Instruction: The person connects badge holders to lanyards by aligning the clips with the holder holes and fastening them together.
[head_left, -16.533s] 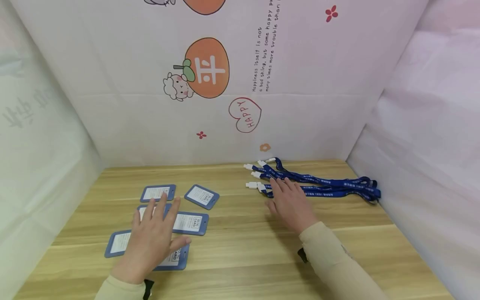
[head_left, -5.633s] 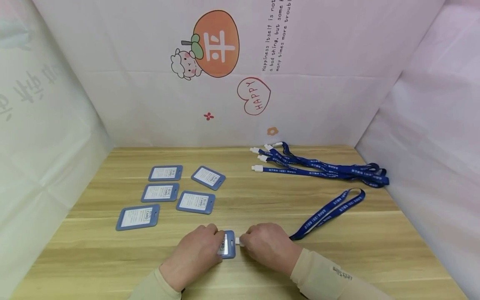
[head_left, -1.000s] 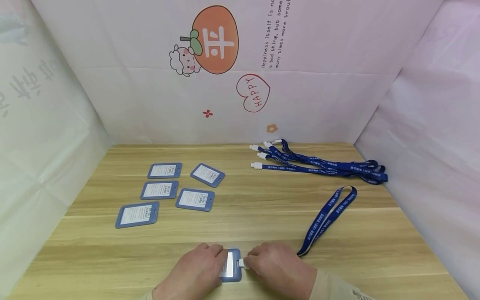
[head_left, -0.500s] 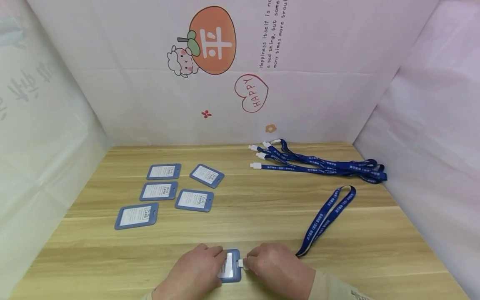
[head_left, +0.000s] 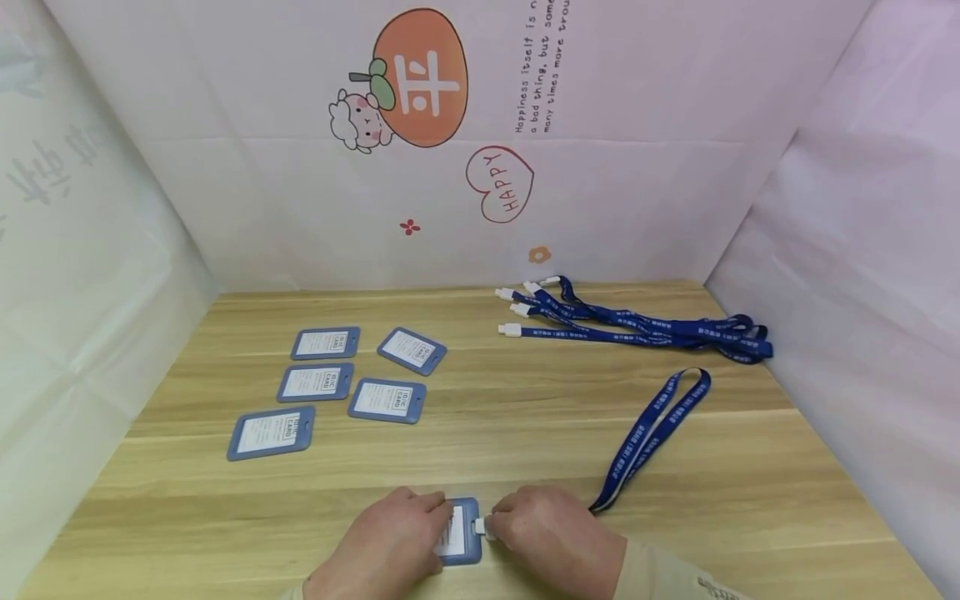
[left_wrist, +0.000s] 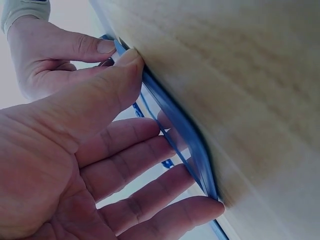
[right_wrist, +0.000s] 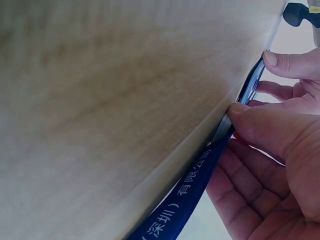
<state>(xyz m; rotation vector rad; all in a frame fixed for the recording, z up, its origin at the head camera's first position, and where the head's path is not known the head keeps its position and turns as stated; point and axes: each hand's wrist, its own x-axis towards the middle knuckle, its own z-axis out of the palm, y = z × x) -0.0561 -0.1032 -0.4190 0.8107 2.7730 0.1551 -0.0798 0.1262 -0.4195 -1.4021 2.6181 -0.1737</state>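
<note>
The holder (head_left: 468,543) lies at the near edge of the head view, between the 2 hands, low against the table (head_left: 225,533). It contains 1 white card (head_left: 452,533); the card's print is partly covered and cannot be read. The long axis runs left to right, and the slotted end points right.

The left hand (head_left: 390,533) is clamped on the holder, thumb at 1 long edge, fingers at the other. The right hand (head_left: 557,532) pinches a white clip (head_left: 481,527) against the slotted end; whether the clip passes through the slot cannot be told. The hands are near each other but apart.

From the clip, a blue lanyard (head_left: 627,460) with white lettering extends beyond the right hand, its loop pointing away and to the right.

Farther left lie 5 spare holders (head_left: 387,401), each containing a card marked "ID/IC CARD". 4 have slotted ends facing right; the 5th, farthest right, is angled, slot toward the lower right.

At the far right is a lanyard pile (head_left: 712,330), with 5 white clips at its left end. Behind stands a printed backdrop (head_left: 615,200).
</note>
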